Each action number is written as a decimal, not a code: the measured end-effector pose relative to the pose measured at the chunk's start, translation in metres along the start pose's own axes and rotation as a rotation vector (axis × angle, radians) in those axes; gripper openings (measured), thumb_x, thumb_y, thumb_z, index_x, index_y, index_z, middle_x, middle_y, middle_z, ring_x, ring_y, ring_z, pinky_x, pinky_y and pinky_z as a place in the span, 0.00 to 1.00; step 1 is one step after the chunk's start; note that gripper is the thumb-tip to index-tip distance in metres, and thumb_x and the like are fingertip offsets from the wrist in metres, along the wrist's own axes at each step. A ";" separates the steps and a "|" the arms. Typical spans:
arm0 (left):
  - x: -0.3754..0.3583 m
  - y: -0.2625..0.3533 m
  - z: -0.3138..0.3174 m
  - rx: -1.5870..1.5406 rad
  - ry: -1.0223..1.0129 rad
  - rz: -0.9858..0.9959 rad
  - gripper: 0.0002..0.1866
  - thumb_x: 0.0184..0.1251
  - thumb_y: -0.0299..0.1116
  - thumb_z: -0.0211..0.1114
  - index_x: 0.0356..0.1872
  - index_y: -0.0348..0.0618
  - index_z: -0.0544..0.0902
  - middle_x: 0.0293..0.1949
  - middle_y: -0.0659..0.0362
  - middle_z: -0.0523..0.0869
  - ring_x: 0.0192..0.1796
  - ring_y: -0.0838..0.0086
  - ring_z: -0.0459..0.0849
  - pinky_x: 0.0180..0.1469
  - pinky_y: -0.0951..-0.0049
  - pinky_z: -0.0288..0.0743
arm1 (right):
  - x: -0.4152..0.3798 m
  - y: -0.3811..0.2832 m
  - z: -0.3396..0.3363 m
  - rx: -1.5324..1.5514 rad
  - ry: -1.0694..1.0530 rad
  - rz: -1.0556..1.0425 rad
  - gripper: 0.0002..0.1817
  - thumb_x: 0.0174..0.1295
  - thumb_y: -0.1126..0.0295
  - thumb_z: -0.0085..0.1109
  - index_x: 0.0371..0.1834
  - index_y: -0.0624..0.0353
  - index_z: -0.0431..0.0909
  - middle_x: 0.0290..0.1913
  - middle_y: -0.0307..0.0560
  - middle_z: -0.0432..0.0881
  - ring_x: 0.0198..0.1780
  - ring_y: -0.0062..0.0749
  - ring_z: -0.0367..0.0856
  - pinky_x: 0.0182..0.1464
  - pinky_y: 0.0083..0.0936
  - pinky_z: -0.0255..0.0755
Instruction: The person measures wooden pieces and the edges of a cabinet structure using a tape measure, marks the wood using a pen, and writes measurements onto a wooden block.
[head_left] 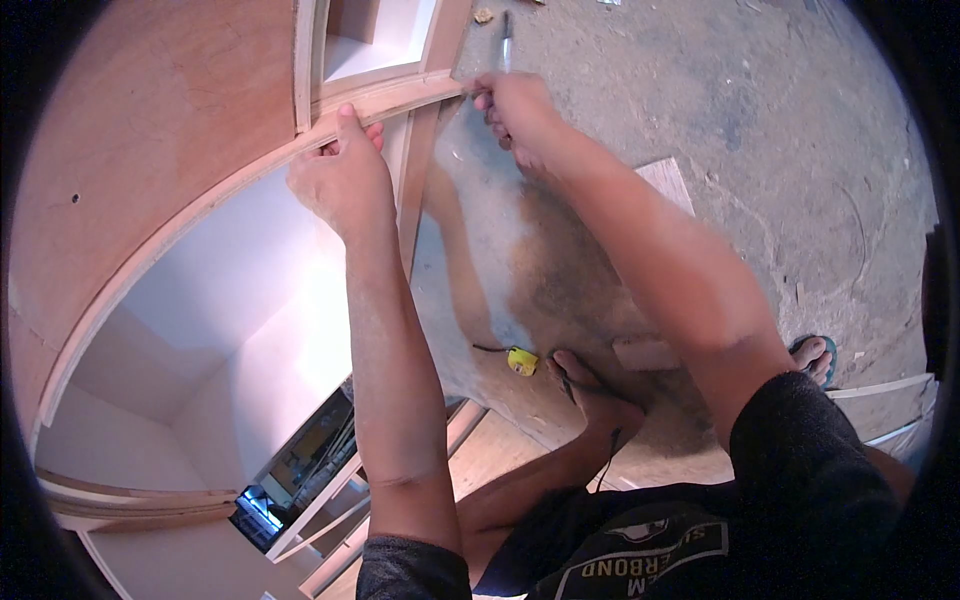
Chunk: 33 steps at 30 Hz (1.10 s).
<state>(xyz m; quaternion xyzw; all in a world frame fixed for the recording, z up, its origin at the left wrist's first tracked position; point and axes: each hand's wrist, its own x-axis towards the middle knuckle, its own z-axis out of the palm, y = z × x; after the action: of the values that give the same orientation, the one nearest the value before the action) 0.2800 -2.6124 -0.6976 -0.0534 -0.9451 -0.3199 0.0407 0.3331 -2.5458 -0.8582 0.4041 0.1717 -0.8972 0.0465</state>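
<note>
A long thin wooden strip [400,97] runs along the edge of a wooden cabinet [180,90]. My left hand [345,170] pinches this strip near the cabinet's corner, thumb on top and fingers curled beneath. At the strip's right end is my right hand [515,110], its fingers curled closed. Whether it grips the strip's tip or something small is hidden by the fingers. Just above that hand, a tool with a dark tip and pale shaft [506,50] shows; its lower end meets the hand's outline, and I cannot tell whether it is held.
On the concrete floor [800,200] lie a yellow tape measure [521,361], a pale board piece [667,185] and a small block [645,353]. My feet [580,377] are on the floor below my arms. White-lined cabinet compartments [230,330] open at the left.
</note>
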 end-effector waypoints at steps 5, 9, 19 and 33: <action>0.002 -0.006 -0.003 -0.014 -0.039 0.049 0.15 0.74 0.29 0.69 0.42 0.20 0.82 0.31 0.48 0.89 0.35 0.68 0.94 0.35 0.74 0.87 | -0.037 -0.017 0.016 -0.026 -0.093 -0.524 0.16 0.73 0.58 0.62 0.31 0.58 0.84 0.29 0.34 0.79 0.31 0.20 0.70 0.38 0.20 0.64; 0.005 -0.011 -0.001 -0.066 -0.016 0.046 0.13 0.73 0.28 0.69 0.38 0.21 0.84 0.31 0.48 0.89 0.34 0.69 0.94 0.34 0.73 0.86 | -0.049 -0.042 0.047 0.060 -0.465 -0.641 0.15 0.71 0.59 0.67 0.38 0.61 0.87 0.34 0.37 0.85 0.37 0.21 0.77 0.46 0.20 0.70; 0.003 -0.008 -0.002 -0.036 -0.036 0.078 0.13 0.74 0.30 0.69 0.37 0.23 0.87 0.28 0.51 0.90 0.33 0.70 0.93 0.35 0.74 0.84 | -0.035 -0.033 0.071 0.068 -0.628 -0.436 0.14 0.70 0.63 0.68 0.43 0.66 0.89 0.37 0.46 0.90 0.41 0.25 0.84 0.44 0.24 0.79; 0.003 -0.005 -0.001 0.013 -0.036 0.061 0.14 0.74 0.31 0.70 0.39 0.23 0.88 0.29 0.50 0.91 0.33 0.70 0.93 0.34 0.74 0.83 | -0.033 -0.034 0.070 0.095 -0.638 -0.459 0.12 0.69 0.65 0.68 0.39 0.65 0.89 0.33 0.46 0.87 0.33 0.27 0.83 0.36 0.24 0.78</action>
<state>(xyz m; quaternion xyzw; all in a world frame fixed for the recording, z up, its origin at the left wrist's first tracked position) 0.2769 -2.6166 -0.6990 -0.0875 -0.9456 -0.3116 0.0339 0.2976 -2.5401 -0.7819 0.0578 0.1931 -0.9717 -0.1231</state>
